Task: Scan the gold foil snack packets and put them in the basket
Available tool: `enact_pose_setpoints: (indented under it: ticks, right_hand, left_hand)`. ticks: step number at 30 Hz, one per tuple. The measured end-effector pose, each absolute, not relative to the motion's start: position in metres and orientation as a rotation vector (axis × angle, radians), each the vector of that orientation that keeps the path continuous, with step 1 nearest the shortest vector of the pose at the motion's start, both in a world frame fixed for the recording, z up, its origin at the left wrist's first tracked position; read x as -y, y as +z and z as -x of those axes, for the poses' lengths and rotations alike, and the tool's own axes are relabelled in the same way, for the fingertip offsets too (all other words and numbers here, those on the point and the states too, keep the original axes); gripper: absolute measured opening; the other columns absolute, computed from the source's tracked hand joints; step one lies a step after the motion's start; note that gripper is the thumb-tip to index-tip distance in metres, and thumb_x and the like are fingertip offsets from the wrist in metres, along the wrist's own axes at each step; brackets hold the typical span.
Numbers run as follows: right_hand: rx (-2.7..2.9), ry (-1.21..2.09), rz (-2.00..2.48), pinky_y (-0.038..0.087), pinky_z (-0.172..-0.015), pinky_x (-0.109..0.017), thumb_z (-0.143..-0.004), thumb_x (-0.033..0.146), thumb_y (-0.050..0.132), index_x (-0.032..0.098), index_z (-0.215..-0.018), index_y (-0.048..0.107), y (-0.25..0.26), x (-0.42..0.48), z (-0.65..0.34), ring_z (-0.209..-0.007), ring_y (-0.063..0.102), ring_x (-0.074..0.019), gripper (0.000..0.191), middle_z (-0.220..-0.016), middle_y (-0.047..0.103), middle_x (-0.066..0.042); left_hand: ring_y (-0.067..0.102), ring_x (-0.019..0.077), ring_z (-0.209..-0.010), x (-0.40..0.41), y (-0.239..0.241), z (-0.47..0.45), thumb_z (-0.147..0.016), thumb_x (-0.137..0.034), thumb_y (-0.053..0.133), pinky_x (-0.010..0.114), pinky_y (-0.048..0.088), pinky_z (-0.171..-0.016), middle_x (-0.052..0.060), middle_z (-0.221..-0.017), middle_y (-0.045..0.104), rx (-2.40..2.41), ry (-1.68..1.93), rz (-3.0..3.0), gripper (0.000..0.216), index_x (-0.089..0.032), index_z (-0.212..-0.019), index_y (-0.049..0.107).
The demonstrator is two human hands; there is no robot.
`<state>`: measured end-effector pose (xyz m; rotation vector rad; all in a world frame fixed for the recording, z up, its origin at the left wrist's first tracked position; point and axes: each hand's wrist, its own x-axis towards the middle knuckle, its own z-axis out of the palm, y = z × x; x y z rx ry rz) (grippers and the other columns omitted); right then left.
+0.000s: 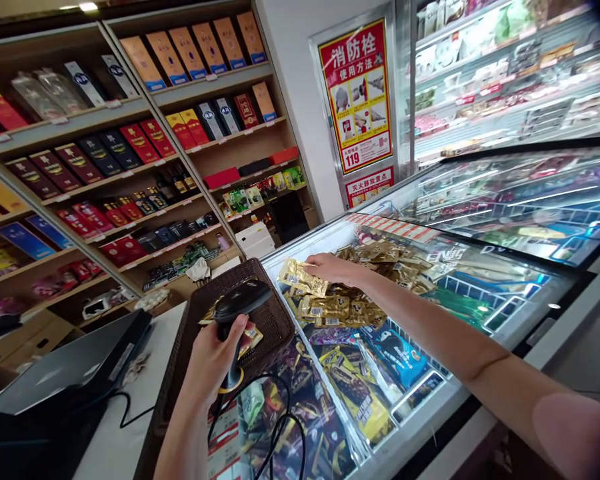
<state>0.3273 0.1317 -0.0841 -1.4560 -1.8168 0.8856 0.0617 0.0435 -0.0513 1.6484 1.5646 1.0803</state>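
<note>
My left hand point(219, 353) is wrapped round the grip of a black handheld barcode scanner point(243, 298), its head above a brown woven basket point(277, 317). A gold packet point(251, 339) shows in the basket, partly behind the scanner. Over the open part of the chest freezer, my right hand point(330, 268) pinches the edge of a gold foil packet point(303, 277). Several similar gold packets point(337, 308) lie piled beneath and beyond it. Yellow packs point(357, 390) and a blue pack point(397, 350) lie nearer me in the freezer.
The scanner's black cable point(283, 427) hangs across the freezer's glass. A monitor point(75, 353) stands on the white counter point(115, 423) at left. Shelves of boxed bottles point(183, 57) line the back wall. A sliding glass lid point(510, 200) covers the freezer's far right.
</note>
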Motion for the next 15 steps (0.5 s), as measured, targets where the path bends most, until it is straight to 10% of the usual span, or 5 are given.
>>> enact_pose_setpoints:
  ticks: [15]
  right_hand:
    - [1.833, 0.844, 1.482, 0.036, -0.06, -0.021, -0.087, 0.04, 0.047, 0.017, -0.095, 0.059, -0.0854, -0.1347, -0.328, -0.082, 0.055, -0.0177, 0.027, -0.096, 0.063, -0.008]
  left_hand:
    - [0.069, 0.0253, -0.075, -0.0453, -0.0564, -0.0568, -0.069, -0.062, 0.062, 0.03, 0.056, -0.064, 0.014, -0.088, 0.072, -1.551, 1.039, -1.668, 0.053, -0.012, -0.086, 0.064]
